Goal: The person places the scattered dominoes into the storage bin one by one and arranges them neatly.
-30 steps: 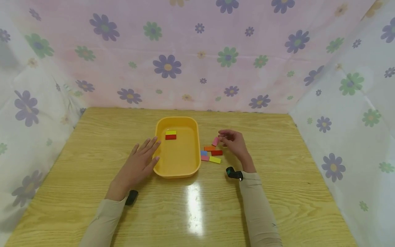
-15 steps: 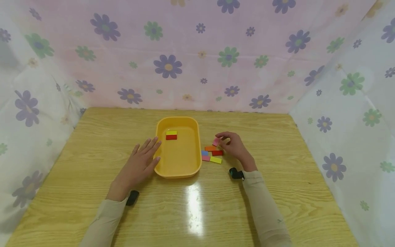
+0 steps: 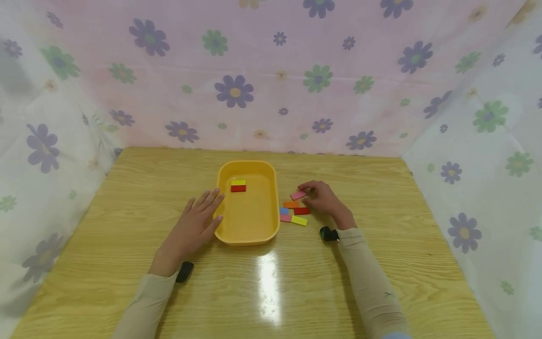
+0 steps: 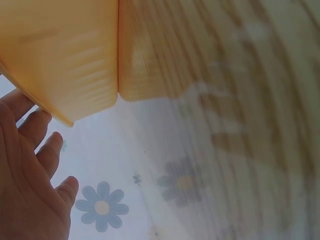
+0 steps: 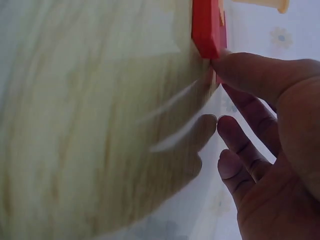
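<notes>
My left hand lies with spread, fairly straight fingers on the left rim of a yellow plastic tray; the left wrist view shows the fingertips against the tray wall. Inside the tray a yellow block and a red block lie side by side near the far left. To the tray's right, my right hand pinches a pink block between thumb and fingers, at the table. In the right wrist view the thumb partly hides it behind a red block.
Beside the tray's right wall lie an orange block, another red block, a blue block, a second pink block and a yellow block. Flowered cloth hangs behind and beside the wooden table.
The right hand's fingers have closed around the pink block, which has turned from steeply slanted to lying nearly sideways. The left hand keeps its place on the tray rim. The head view has shifted slightly.
</notes>
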`<state>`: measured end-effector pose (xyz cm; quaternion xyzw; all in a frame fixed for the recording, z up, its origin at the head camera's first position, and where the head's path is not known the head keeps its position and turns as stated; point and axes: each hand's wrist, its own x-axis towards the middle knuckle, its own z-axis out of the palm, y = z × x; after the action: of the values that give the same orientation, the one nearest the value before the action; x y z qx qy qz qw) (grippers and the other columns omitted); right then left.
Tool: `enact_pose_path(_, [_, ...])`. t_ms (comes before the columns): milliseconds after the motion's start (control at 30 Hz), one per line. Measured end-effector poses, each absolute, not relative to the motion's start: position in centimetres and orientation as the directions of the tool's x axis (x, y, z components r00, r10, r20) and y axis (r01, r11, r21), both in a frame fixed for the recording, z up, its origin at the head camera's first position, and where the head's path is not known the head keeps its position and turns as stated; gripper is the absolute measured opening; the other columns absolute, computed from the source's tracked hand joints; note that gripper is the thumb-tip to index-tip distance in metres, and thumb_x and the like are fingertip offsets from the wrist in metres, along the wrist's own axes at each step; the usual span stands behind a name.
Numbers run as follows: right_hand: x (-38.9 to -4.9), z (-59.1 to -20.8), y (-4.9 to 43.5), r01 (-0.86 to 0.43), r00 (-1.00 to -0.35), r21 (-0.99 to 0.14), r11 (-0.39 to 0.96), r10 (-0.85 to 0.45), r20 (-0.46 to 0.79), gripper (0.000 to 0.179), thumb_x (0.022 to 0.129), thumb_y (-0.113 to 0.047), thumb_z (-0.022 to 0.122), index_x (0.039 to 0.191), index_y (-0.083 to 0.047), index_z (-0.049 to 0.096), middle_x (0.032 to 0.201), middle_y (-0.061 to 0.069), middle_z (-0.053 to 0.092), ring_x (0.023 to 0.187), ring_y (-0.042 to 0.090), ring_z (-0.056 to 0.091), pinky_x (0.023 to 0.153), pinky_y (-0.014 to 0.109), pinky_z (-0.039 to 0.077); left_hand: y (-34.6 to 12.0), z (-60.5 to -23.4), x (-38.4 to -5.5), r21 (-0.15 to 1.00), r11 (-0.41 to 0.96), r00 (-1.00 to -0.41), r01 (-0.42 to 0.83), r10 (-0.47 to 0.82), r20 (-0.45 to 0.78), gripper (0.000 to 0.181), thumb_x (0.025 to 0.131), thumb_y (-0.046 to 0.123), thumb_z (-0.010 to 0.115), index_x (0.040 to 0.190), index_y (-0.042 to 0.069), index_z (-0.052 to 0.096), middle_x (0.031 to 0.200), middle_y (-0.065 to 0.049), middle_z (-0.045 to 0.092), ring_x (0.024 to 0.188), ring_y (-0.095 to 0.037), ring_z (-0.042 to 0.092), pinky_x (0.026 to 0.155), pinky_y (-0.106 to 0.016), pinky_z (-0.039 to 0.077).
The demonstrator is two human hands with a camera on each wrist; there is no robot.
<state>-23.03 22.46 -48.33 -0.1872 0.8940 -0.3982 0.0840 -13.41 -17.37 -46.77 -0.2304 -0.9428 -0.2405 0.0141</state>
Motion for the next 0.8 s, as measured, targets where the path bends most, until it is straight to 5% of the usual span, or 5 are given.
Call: enact_pose_path(800, [-23.24, -48.59, 22.32, -0.237, -0.910, -0.712, 0.661, -0.408, -0.076, 0.024, 0.097, -0.012, 0.070, 0.119, -0.005, 0.073, 0.118, 0.012, 0.069, 0.101, 0.027, 0.059, 0.092, 0.043, 0.053, -17.24, -46.68, -13.48, 0.437, 0.778, -0.889, 0.451, 0.436, 0.142, 0.059, 0.109, 0.035, 0.046, 0.161, 0.011, 0.031, 0.168, -0.009, 0.024, 0.156, -0.037, 0.018, 0.122, -0.065, 0.010])
